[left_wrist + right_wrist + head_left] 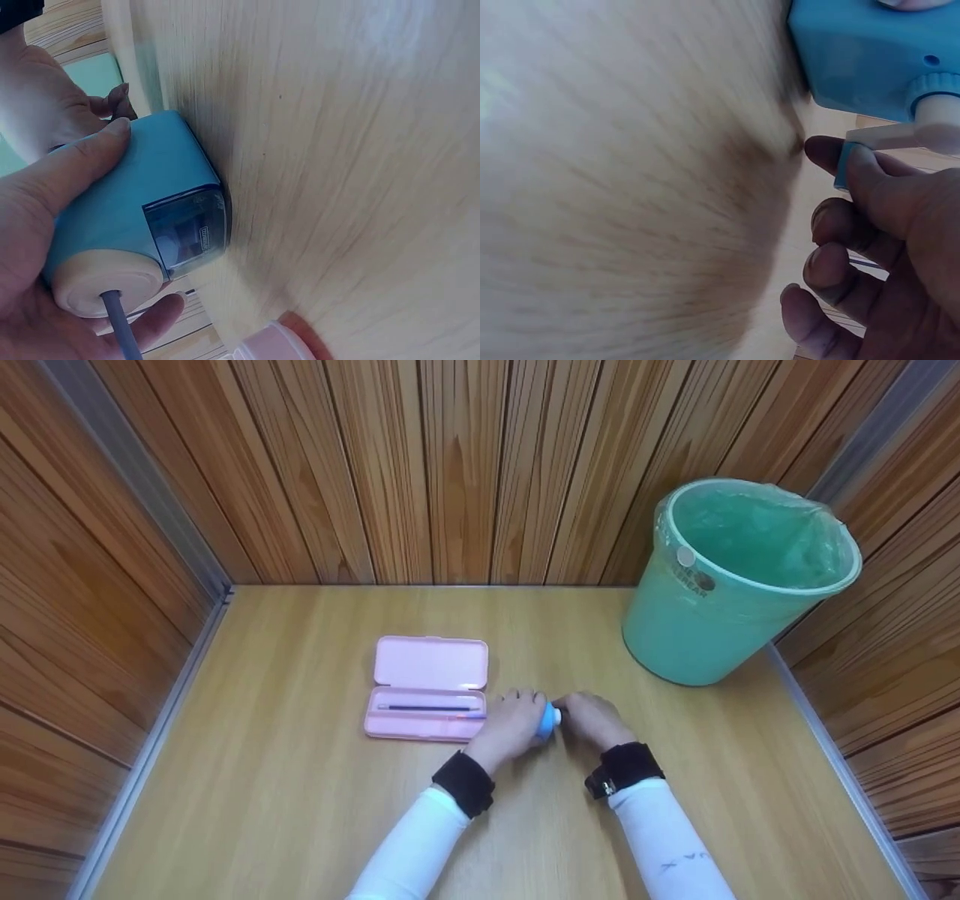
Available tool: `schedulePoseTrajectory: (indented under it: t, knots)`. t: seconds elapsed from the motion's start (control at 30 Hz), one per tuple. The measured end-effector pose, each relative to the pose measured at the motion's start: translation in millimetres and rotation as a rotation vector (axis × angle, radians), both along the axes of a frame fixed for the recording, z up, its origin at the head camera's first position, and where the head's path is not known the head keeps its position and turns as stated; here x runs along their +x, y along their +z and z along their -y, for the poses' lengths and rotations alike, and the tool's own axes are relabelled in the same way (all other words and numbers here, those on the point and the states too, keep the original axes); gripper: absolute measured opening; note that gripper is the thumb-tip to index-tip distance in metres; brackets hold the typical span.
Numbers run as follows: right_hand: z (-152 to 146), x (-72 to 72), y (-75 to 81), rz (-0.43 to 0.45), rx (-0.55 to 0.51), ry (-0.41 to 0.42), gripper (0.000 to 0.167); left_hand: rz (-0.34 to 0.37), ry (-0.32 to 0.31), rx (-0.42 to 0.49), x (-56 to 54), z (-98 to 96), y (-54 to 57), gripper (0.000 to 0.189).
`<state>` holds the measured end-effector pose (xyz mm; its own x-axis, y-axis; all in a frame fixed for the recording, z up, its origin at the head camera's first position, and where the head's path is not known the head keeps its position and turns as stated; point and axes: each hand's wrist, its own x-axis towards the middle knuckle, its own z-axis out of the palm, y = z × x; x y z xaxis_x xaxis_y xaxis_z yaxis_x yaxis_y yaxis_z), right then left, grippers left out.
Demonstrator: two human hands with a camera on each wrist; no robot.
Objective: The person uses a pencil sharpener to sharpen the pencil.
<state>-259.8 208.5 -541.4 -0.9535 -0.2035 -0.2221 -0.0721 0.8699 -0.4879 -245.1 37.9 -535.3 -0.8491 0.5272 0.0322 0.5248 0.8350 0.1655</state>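
My left hand (511, 724) grips a blue crank pencil sharpener (142, 172) on the table, thumb over its top. A grey-looking pencil (122, 326) sticks out of the round cream-coloured front of the sharpener. On the opposite side, my right hand (594, 718) pinches the blue knob (844, 166) of the white crank arm (881, 137) between thumb and index finger, its other fingers loosely curled. In the left wrist view a dark clear shavings drawer (191, 232) shows on the sharpener.
Left of the hands lies an open pink pencil case (431, 664) with a dark pencil (427, 708) inside. A green trash bin (686, 622) with a clear liner stands at the back right. Wood-panelled walls (457, 472) enclose the table at the back and sides.
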Motion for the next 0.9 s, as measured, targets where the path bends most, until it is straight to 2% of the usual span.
schedulePoseTrajectory:
  t: [0.17, 0.27, 0.43, 0.73, 0.9]
  knots:
    - [0, -3.9, 2.0, -0.055, 0.102, 0.077, 0.027, -0.055, -0.013, -0.007, 1.1, -0.1, -2.5, 0.052]
    - [0, -7.1, 0.9, -0.117, 0.171, 0.144, 0.025, -0.09, -0.02, -0.016, 1.4, -0.1, -3.4, 0.05]
    - [1, -6.1, -0.9, -0.123, 0.176, 0.139, 0.02, -0.084, -0.008, -0.021, 0.6, -0.3, -1.4, 0.05]
    - [1, 5.7, -2.7, -0.132, 0.156, 0.147, 0.015, -0.044, 0.02, -0.041, 2.0, -1.8, -0.3, 0.057]
    - [1, 12.2, -4.7, -0.16, 0.146, 0.166, 0.011, -0.086, 0.033, -0.06, 2.8, -3.6, 0.4, 0.056]
